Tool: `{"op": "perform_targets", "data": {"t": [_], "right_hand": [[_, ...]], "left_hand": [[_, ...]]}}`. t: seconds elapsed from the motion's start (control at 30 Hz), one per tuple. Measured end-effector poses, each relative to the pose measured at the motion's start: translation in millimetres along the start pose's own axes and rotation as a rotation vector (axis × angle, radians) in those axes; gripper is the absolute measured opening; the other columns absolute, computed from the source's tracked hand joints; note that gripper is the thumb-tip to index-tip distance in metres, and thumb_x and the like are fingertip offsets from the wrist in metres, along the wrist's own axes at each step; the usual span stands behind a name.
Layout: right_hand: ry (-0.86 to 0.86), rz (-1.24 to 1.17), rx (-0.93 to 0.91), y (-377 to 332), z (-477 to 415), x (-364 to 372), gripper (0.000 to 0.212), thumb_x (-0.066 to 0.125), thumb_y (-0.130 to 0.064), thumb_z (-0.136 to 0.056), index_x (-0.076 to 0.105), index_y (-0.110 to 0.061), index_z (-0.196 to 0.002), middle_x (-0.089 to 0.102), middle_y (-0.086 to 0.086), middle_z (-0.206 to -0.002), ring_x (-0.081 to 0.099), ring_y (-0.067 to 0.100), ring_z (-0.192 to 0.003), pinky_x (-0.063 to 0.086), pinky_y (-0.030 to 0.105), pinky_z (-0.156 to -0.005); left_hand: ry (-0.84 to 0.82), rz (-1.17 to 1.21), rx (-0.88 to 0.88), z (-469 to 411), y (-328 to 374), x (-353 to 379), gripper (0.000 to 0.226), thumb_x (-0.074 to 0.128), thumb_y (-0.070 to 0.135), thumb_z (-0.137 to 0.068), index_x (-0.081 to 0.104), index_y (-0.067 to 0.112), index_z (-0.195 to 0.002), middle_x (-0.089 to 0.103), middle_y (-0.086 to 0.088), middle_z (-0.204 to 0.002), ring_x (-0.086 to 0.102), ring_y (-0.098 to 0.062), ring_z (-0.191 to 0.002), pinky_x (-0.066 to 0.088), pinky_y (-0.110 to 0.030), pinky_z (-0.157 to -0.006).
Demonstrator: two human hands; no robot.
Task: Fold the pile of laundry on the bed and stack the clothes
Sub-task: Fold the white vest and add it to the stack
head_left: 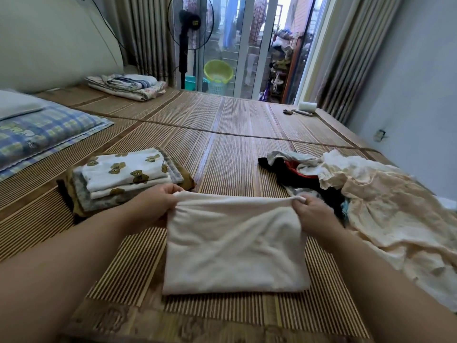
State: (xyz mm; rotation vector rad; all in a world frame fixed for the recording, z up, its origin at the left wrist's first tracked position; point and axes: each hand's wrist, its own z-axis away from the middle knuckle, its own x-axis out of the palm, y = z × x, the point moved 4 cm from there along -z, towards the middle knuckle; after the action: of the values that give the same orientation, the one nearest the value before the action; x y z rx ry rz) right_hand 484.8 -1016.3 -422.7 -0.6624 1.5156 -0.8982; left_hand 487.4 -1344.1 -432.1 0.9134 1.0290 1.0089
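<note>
A white towel (235, 246) lies half folded on the bamboo mat in front of me. My left hand (154, 201) pinches its far left corner, and my right hand (310, 209) pinches its far right corner, lifting the far edge a little. To the left sits a stack of folded clothes (123, 177) topped by a white cloth with bear prints. On the right spreads the unfolded laundry pile (358, 194), with cream, black, red and grey garments tangled together.
The bamboo mat (222, 134) covers the whole bed. A checked pillow (37, 137) lies at the left. Folded blankets (128, 86) sit at the far left, small items (303, 108) at the far right edge. A standing fan (189, 33) and glass doors are beyond.
</note>
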Motion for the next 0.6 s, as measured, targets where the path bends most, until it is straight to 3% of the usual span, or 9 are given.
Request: {"op": "perform_targets", "data": {"t": [0.07, 0.13, 0.23, 0.33, 0.4, 0.5, 0.6], "right_hand": [[0.04, 0.138, 0.024, -3, -32, 15, 0.022, 0.044, -0.024, -0.098, 0.063, -0.014, -0.103, 0.065, 0.014, -0.108, 0.057, 0.035, -0.105, 0.044, 0.04, -0.086], [0.108, 0.253, 0.105, 0, -50, 28, 0.033, 0.039, -0.019, -0.099, 0.052, -0.01, -0.128, 0.057, 0.019, -0.127, 0.051, 0.035, -0.116, 0.038, 0.036, -0.091], [0.057, 0.365, 0.058, 4, -47, 57, 0.04, 0.037, -0.01, -0.097, 0.044, -0.01, -0.136, 0.051, 0.019, -0.136, 0.048, 0.034, -0.124, 0.037, 0.038, -0.097], [-0.149, 0.562, -0.058, 22, -29, 92, 0.052, 0.038, -0.039, -0.098, 0.031, -0.026, -0.148, 0.025, 0.005, -0.158, 0.022, 0.022, -0.144, 0.021, 0.046, -0.114], [-0.225, 0.705, -0.025, 45, -22, 96, 0.062, 0.032, -0.058, -0.095, 0.018, -0.036, -0.151, 0.003, -0.002, -0.162, 0.0, 0.02, -0.149, 0.004, 0.055, -0.115], [-0.139, 0.737, 0.026, 71, -21, 83, 0.075, 0.025, -0.07, -0.089, 0.012, -0.032, -0.153, 0.006, -0.001, -0.162, 0.002, 0.021, -0.149, 0.001, 0.053, -0.116], [0.025, 0.711, 0.116, 71, -23, 70, 0.084, 0.032, -0.075, -0.084, 0.03, -0.018, -0.146, 0.032, 0.009, -0.152, 0.024, 0.031, -0.14, 0.024, 0.05, -0.113]], "left_hand": [[0.13, -0.209, -0.021, -36, -7, -2, 0.031, 0.048, 0.018, -0.098, 0.054, 0.015, -0.129, 0.06, -0.014, -0.12, 0.061, -0.029, -0.103, 0.057, -0.042, -0.081], [0.282, -0.509, -0.07, -57, -14, -1, 0.049, 0.05, 0.025, -0.097, 0.039, 0.016, -0.144, 0.049, -0.015, -0.14, 0.05, -0.032, -0.125, 0.044, -0.042, -0.103], [0.291, -0.705, -0.127, -70, -30, 19, 0.058, 0.046, 0.037, -0.096, 0.032, 0.012, -0.147, 0.035, -0.02, -0.149, 0.035, -0.035, -0.136, 0.032, -0.039, -0.109], [0.138, -0.907, -0.098, -72, -59, 46, 0.069, 0.04, 0.058, -0.093, 0.022, 0.028, -0.152, 0.005, -0.012, -0.162, 0.007, -0.032, -0.148, 0.014, -0.046, -0.117], [0.108, -0.967, -0.127, -69, -75, 49, 0.074, 0.035, 0.067, -0.09, 0.007, 0.039, -0.153, -0.012, -0.006, -0.162, -0.005, -0.03, -0.149, 0.004, -0.05, -0.117], [0.154, -0.965, -0.12, -62, -78, 45, 0.085, 0.04, 0.067, -0.089, -0.005, 0.036, -0.153, -0.001, -0.007, -0.163, 0.003, -0.029, -0.149, 0.009, -0.05, -0.119], [0.321, -0.798, -0.099, -53, -67, 33, 0.102, 0.063, 0.051, -0.084, -0.006, 0.024, -0.154, 0.042, -0.01, -0.148, 0.042, -0.029, -0.133, 0.036, -0.042, -0.108]]}}
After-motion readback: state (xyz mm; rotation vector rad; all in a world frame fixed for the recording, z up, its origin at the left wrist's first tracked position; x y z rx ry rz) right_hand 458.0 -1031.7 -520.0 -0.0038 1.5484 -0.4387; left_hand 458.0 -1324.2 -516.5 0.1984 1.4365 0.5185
